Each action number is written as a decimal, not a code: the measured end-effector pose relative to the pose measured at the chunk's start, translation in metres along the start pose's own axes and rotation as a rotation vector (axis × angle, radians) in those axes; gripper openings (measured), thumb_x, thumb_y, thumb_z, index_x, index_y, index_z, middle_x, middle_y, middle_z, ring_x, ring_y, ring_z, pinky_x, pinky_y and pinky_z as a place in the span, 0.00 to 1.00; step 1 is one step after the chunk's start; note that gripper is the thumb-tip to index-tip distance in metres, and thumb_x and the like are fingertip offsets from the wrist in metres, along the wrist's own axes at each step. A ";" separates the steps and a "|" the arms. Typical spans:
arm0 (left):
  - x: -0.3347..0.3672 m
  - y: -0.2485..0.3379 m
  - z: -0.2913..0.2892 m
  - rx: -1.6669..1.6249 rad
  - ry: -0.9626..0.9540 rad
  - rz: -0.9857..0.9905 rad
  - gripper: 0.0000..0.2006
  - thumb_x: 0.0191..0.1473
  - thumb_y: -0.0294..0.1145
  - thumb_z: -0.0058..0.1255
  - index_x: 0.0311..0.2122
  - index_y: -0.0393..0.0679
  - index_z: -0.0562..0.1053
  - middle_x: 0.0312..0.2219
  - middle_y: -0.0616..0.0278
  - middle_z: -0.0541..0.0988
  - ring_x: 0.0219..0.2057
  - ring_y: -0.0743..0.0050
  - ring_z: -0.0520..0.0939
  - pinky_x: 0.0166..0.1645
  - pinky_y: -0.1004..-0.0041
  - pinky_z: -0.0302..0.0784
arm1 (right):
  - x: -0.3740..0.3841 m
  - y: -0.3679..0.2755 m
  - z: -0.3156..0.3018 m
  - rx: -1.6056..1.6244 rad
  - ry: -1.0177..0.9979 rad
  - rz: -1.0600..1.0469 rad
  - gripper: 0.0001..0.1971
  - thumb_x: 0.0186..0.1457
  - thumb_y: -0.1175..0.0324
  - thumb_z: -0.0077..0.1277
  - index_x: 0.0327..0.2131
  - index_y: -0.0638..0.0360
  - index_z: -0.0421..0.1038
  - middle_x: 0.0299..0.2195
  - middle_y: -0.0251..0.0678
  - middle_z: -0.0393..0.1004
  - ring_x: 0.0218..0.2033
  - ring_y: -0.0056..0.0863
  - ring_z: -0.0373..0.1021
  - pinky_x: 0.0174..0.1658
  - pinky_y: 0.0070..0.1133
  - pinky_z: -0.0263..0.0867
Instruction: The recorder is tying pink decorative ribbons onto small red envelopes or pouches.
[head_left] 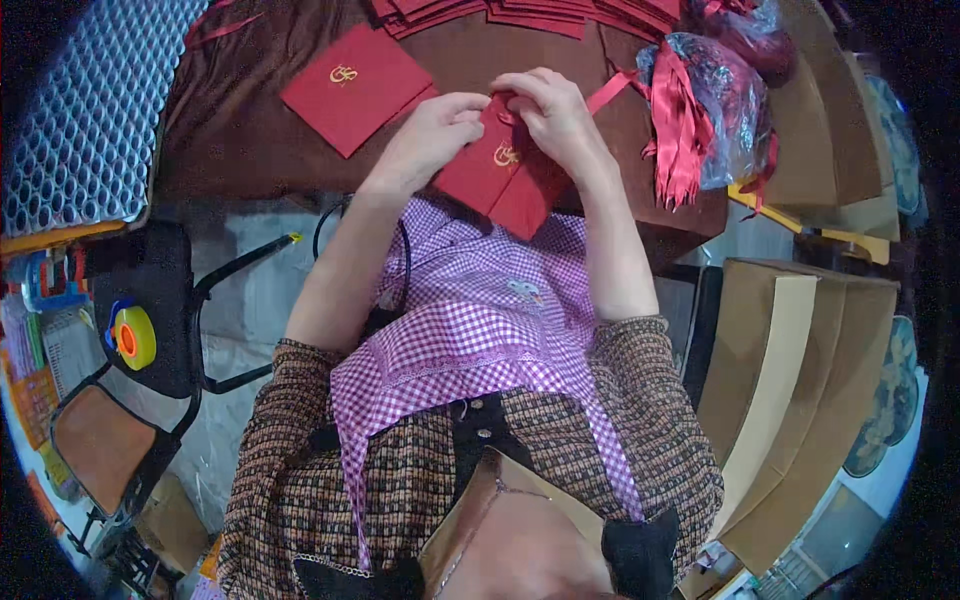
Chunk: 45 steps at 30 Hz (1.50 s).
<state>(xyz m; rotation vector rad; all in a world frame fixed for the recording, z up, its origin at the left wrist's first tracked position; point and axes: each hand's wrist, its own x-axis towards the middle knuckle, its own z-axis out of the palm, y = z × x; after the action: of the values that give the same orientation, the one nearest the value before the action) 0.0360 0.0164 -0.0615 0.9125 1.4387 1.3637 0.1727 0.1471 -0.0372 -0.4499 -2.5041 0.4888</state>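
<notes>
In front of me a dark red folded card [480, 185] with a gold emblem is held tilted, one corner toward my body, at the table's near edge. My left hand [432, 140] is closed on its far left edge, thumb and forefinger pinched together. My right hand [555, 118] is closed at the far corner, fingertips bent down onto the card. A shiny red ribbon [610, 92] shows beside the right hand; whether its fingers also hold it is hidden. Left of my hands a similar red card [355, 90] lies flat on the brown tablecloth [240, 150].
Stacks of red cards [540, 15] lie along the far side. At right are a bundle of red ribbons [682, 130] and a clear plastic bag [735, 110]. Cardboard boxes [800, 390] stand to the right. On the left is a chair [150, 310] carrying a yellow tape roll [135, 338].
</notes>
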 end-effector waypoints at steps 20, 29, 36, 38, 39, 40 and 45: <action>-0.002 -0.017 -0.011 0.471 -0.020 0.211 0.10 0.52 0.29 0.47 0.35 0.35 0.75 0.27 0.55 0.79 0.30 0.74 0.78 0.34 0.75 0.73 | -0.007 0.005 -0.007 0.591 -0.386 0.113 0.08 0.48 0.82 0.48 0.33 0.64 0.67 0.26 0.28 0.69 0.31 0.15 0.65 0.36 0.16 0.63; 0.004 -0.008 -0.039 -0.197 0.346 -0.063 0.09 0.56 0.28 0.42 0.37 0.35 0.71 0.24 0.62 0.75 0.20 0.82 0.72 0.23 0.82 0.68 | -0.018 0.026 -0.018 0.611 -0.419 0.208 0.07 0.48 0.82 0.47 0.33 0.63 0.67 0.27 0.24 0.67 0.32 0.13 0.64 0.38 0.14 0.61; 0.001 0.000 -0.034 -0.087 0.487 0.020 0.08 0.54 0.26 0.44 0.38 0.34 0.71 0.24 0.61 0.74 0.23 0.76 0.73 0.26 0.78 0.70 | -0.020 0.043 -0.018 0.619 -0.343 0.282 0.08 0.48 0.82 0.48 0.34 0.63 0.67 0.29 0.25 0.68 0.33 0.15 0.64 0.39 0.15 0.62; 0.005 -0.003 -0.033 0.744 0.736 0.562 0.11 0.50 0.25 0.47 0.41 0.36 0.70 0.24 0.57 0.74 0.28 0.62 0.75 0.33 0.68 0.71 | -0.022 0.047 -0.015 0.565 -0.301 0.290 0.09 0.48 0.81 0.48 0.36 0.63 0.68 0.31 0.26 0.70 0.34 0.16 0.65 0.40 0.16 0.63; 0.004 -0.005 -0.034 0.810 0.732 0.639 0.13 0.48 0.25 0.51 0.41 0.40 0.72 0.29 0.54 0.75 0.35 0.57 0.75 0.43 0.68 0.70 | -0.024 0.049 -0.014 0.516 -0.264 0.295 0.11 0.49 0.81 0.48 0.38 0.62 0.69 0.33 0.27 0.71 0.35 0.17 0.67 0.41 0.16 0.64; 0.000 -0.004 -0.030 0.809 0.727 0.643 0.13 0.48 0.25 0.51 0.41 0.40 0.72 0.29 0.54 0.75 0.35 0.57 0.75 0.43 0.68 0.70 | -0.024 0.047 -0.013 0.514 -0.259 0.297 0.11 0.49 0.81 0.48 0.38 0.62 0.69 0.33 0.27 0.71 0.35 0.17 0.67 0.41 0.16 0.64; -0.015 -0.019 -0.008 0.921 0.198 0.446 0.12 0.40 0.34 0.60 0.29 0.39 0.75 0.29 0.51 0.74 0.34 0.50 0.74 0.41 0.60 0.69 | -0.037 0.048 -0.025 0.238 0.062 0.304 0.13 0.50 0.76 0.50 0.42 0.60 0.71 0.35 0.35 0.75 0.39 0.22 0.71 0.42 0.19 0.66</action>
<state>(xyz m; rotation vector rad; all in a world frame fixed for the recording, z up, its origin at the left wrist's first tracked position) 0.0342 -0.0028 -0.0785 1.8030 2.1623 1.0775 0.2264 0.1805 -0.0548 -0.7423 -2.2901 0.8652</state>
